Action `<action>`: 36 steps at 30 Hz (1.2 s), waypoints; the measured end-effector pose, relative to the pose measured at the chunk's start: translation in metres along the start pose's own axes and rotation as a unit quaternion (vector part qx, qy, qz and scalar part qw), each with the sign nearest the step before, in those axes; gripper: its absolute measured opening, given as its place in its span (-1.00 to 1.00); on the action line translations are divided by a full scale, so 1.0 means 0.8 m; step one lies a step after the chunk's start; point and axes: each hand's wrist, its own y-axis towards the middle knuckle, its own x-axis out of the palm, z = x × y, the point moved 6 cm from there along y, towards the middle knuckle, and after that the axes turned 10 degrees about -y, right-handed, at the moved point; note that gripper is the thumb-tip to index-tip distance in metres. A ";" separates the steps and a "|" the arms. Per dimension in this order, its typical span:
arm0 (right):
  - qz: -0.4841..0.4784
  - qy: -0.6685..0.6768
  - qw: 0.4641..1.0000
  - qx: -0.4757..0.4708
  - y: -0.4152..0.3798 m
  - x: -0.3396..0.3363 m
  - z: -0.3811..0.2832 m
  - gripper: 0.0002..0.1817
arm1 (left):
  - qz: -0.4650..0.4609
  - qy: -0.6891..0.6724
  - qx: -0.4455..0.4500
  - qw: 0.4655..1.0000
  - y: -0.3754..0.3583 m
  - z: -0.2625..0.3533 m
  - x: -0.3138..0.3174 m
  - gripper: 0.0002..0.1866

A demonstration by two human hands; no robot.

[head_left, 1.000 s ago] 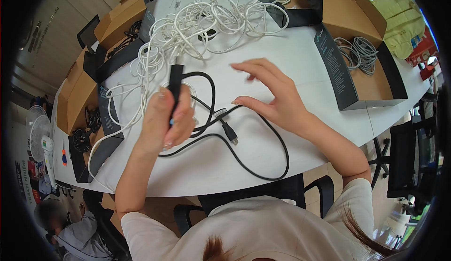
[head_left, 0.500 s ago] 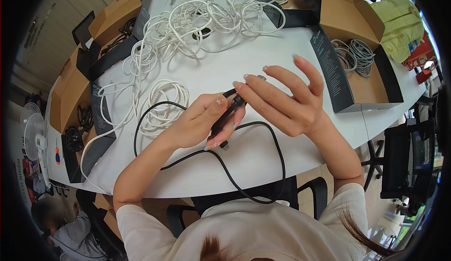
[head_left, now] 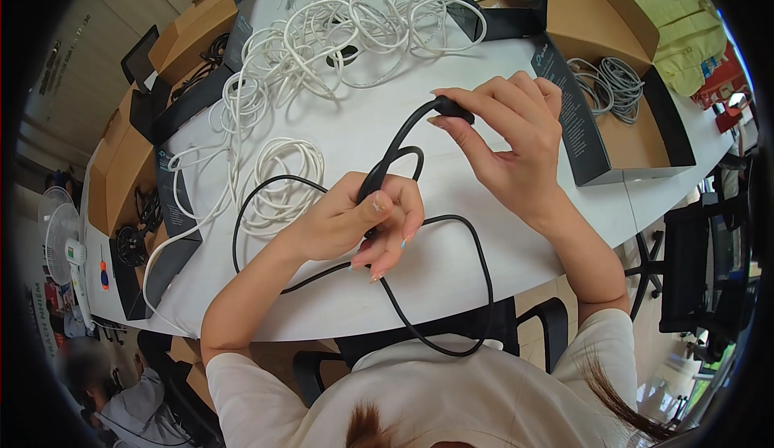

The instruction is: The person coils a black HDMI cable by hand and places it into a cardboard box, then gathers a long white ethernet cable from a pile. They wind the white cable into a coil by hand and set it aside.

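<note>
Left hand (head_left: 355,222) closed round black cable (head_left: 387,162) above the white table (head_left: 451,263), slack trailing off the near edge. Right hand (head_left: 508,138) pinching the cable's plug end. Advisable: keep loops even, clear of white cable coil (head_left: 278,178)

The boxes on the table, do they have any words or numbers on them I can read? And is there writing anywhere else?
Black flap of the cardboard box on the right: a pale logo and lines of small print, too blurred to read.
Black flap of the box on the left: a small pale logo, too blurred to read.
Wall at upper left: dark lettering, too small and tilted to read.
Black cable held in both hands: no writing visible.
</note>
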 end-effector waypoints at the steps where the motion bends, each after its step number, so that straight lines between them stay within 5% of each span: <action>1: -0.007 0.015 1.000 0.018 -0.001 0.002 0.002 -0.80 | 0.000 0.000 -0.003 1.000 0.000 0.001 0.001 -0.44; 4: -0.037 0.046 0.997 0.055 -0.003 0.006 0.002 -0.82 | 0.017 0.020 -0.013 1.000 0.002 0.009 0.004 -0.46; 8: -0.169 0.260 0.934 0.177 -0.017 0.046 0.011 -0.81 | 0.030 -0.026 0.077 0.996 0.003 0.023 0.000 -0.44; 12: -0.159 0.383 0.884 0.215 -0.033 0.069 0.011 -0.66 | 0.081 -0.035 0.078 0.993 0.001 0.027 -0.013 -0.39; 15: -0.186 0.480 0.812 0.276 -0.045 0.081 0.002 -0.60 | 0.137 -0.092 0.136 0.977 -0.002 0.040 -0.029 -0.41; 19: -0.432 0.557 0.661 0.257 -0.058 0.091 -0.019 -0.65 | 0.210 -0.088 0.246 0.942 -0.020 0.079 -0.057 -0.48; 22: -0.480 0.534 0.633 0.289 -0.063 0.092 -0.009 -0.69 | 0.220 -0.149 0.316 0.911 -0.039 0.109 -0.064 -0.49; 26: -0.492 0.549 0.553 0.388 -0.069 0.096 0.002 -0.70 | 0.019 -0.034 0.193 0.980 -0.057 0.109 -0.051 -0.47; 31: -0.371 0.621 0.539 0.432 -0.051 0.086 0.006 -0.69 | 0.088 0.129 -0.113 0.981 -0.052 0.052 -0.021 -0.49; 34: -0.367 0.618 0.564 0.408 -0.047 0.082 -0.002 -0.68 | 0.064 0.125 -0.205 0.969 -0.038 0.018 -0.008 -0.56; 36: -0.353 0.597 0.617 0.372 -0.043 0.077 -0.006 -0.68 | 0.097 0.184 -0.167 0.964 -0.025 0.011 -0.006 -0.57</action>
